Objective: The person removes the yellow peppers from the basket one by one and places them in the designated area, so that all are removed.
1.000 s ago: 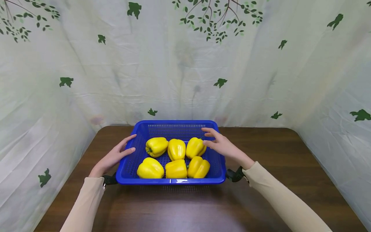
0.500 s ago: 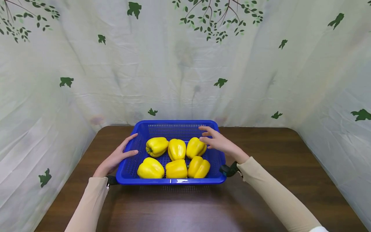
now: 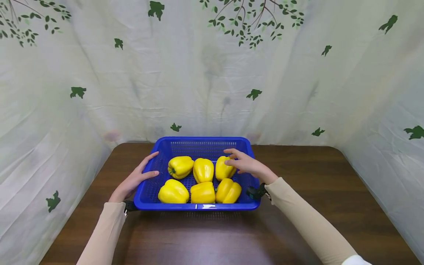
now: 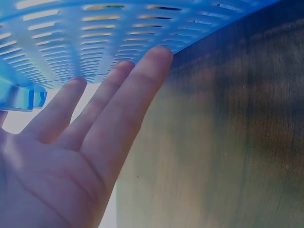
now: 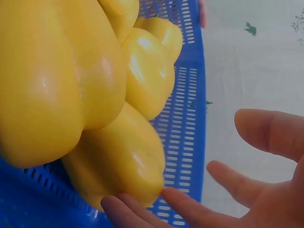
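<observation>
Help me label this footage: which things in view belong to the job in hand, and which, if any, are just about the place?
Seemingly in the job:
basket
six peppers, inside it
left hand, at its left side
right hand, by the peppers

Just surroundings:
table
curtain

basket (image 3: 165,207): smooth plastic | peppers (image 3: 203,170): glossy, smooth | table (image 3: 172,239): glossy wood-grain
</observation>
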